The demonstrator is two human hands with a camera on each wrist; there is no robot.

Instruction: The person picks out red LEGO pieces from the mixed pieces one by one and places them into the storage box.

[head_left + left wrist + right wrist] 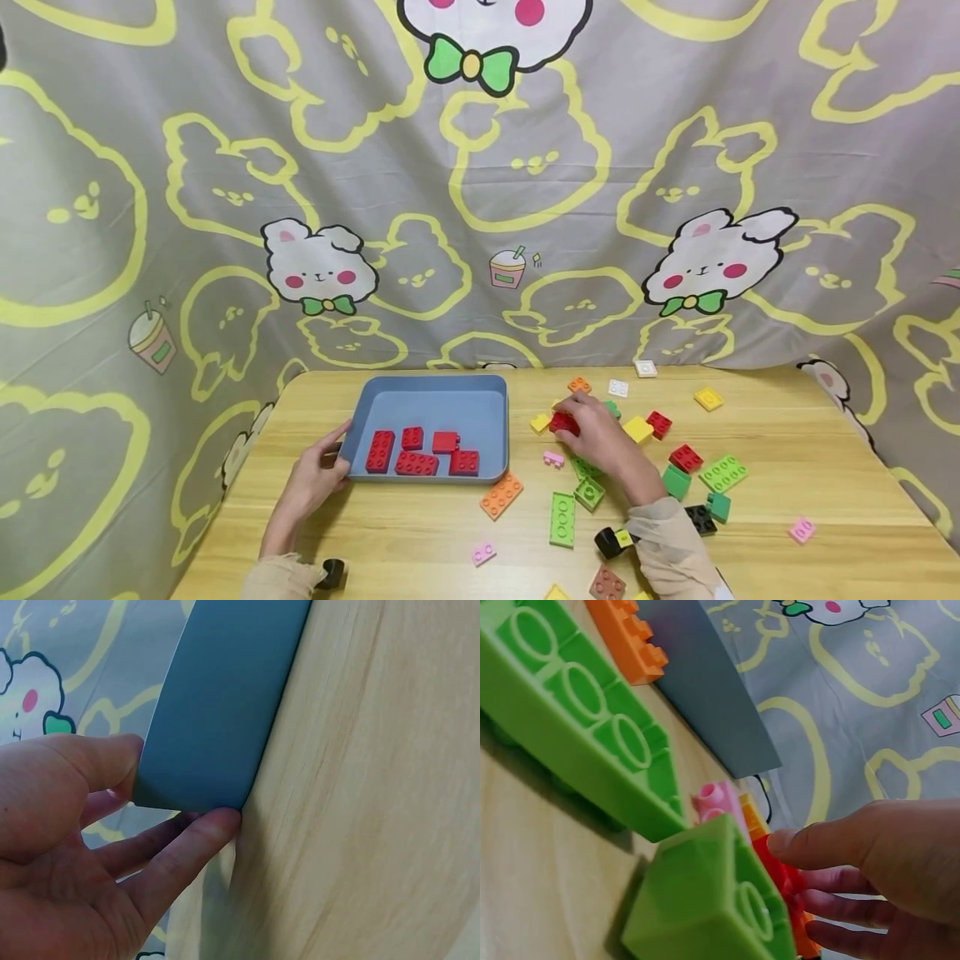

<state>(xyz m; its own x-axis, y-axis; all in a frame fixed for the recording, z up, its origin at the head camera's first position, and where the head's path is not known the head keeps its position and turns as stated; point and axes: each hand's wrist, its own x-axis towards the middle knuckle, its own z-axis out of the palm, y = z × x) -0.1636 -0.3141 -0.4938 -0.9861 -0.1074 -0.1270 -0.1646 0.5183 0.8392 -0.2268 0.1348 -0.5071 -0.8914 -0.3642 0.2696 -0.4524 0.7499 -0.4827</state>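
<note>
My left hand (317, 471) grips the near left corner of a blue-grey tray (438, 404). In the left wrist view, the thumb is at the tray's rim and a fingertip reaches its bottom edge. Several red toy bricks (416, 464) lie inside, mostly toward the near side. Over the scattered bricks to the right, my right hand (600, 433) pinches a red brick (562, 423) between thumb and fingers. The right wrist view shows the thumb on that red brick (780, 870), partly hidden behind a light green brick (705, 892).
Yellow, pink, white and green bricks surround the right hand. Two more red bricks (686, 458) (660, 424) lie to its right. An orange brick (501, 496) is by the tray's near right corner, a long green brick (562, 519) nearer me. A patterned curtain (480, 192) hangs behind the table.
</note>
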